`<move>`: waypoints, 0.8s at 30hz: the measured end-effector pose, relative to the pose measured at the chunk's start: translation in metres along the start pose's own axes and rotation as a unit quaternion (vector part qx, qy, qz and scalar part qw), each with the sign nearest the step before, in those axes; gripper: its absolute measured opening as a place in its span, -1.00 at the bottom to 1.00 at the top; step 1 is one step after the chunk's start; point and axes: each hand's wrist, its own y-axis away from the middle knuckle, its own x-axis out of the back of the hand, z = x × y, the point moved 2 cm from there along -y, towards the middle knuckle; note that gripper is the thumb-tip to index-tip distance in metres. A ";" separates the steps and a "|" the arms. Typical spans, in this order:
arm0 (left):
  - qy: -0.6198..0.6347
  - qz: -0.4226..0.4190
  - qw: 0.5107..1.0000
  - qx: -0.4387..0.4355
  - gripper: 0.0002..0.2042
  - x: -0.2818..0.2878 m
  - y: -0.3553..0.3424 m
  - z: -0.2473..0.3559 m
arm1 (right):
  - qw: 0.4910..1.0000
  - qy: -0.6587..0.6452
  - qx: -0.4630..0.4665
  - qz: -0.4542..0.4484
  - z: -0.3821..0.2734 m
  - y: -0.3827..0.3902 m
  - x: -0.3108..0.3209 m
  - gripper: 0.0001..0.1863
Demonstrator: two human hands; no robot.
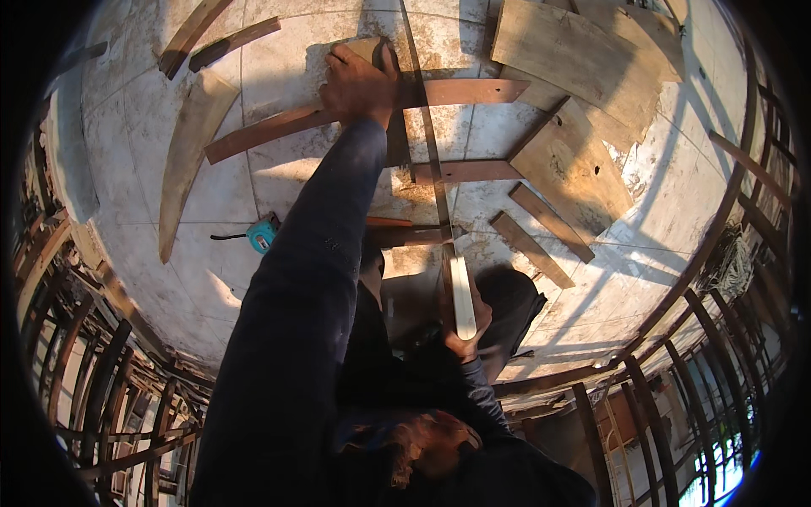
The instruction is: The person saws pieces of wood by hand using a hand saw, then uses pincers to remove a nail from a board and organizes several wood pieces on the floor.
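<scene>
My left hand reaches far ahead and presses down, fingers curled, on a brown wooden board that rests over a long reddish wooden strip. Close to my body, my right hand is closed around the pale handle of a handsaw. The saw's long thin blade points away from me, seen nearly edge-on, and crosses the reddish strip just right of my left hand. Whether its teeth touch the wood I cannot tell. A shorter reddish piece lies beyond the blade's right side.
Left of my forearm lies a teal tape measure, with a curved wooden offcut farther left. Wide wooden boards are stacked at the far right. Two short strips lie nearer. Dark wooden slats edge the tiled floor.
</scene>
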 end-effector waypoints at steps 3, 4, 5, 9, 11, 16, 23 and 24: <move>0.007 0.007 1.000 -0.003 -0.44 0.001 0.001 0.001 | 0.987 0.143 -0.054 -0.053 -0.002 0.025 0.019 -0.40; 0.021 0.027 0.999 -0.016 -0.44 0.002 0.001 0.002 | 0.995 0.088 -0.023 -0.029 -0.004 0.017 0.016 -0.41; 0.027 0.010 1.000 -0.012 -0.44 0.002 0.001 0.001 | 0.999 0.035 0.002 -0.011 -0.007 0.007 0.012 -0.42; 0.041 0.011 0.999 -0.013 -0.42 0.004 0.003 -0.001 | 0.997 -0.051 -0.014 -0.047 -0.018 -0.053 -0.019 -0.55; 0.038 0.009 0.999 -0.009 -0.41 0.004 0.004 -0.001 | 0.997 -0.060 -0.022 -0.036 -0.025 -0.041 -0.014 -0.52; 0.039 0.031 0.999 -0.006 -0.41 0.001 0.003 0.001 | 0.995 0.079 -0.004 -0.067 -0.052 0.003 0.029 -0.37; 0.048 0.034 0.998 -0.023 -0.42 0.000 0.000 -0.001 | 0.997 -0.058 0.008 -0.048 0.007 -0.048 -0.033 -0.52; 0.041 0.031 0.998 -0.032 -0.42 0.001 0.001 -0.001 | 0.998 -0.042 0.022 -0.042 0.013 -0.042 -0.037 -0.52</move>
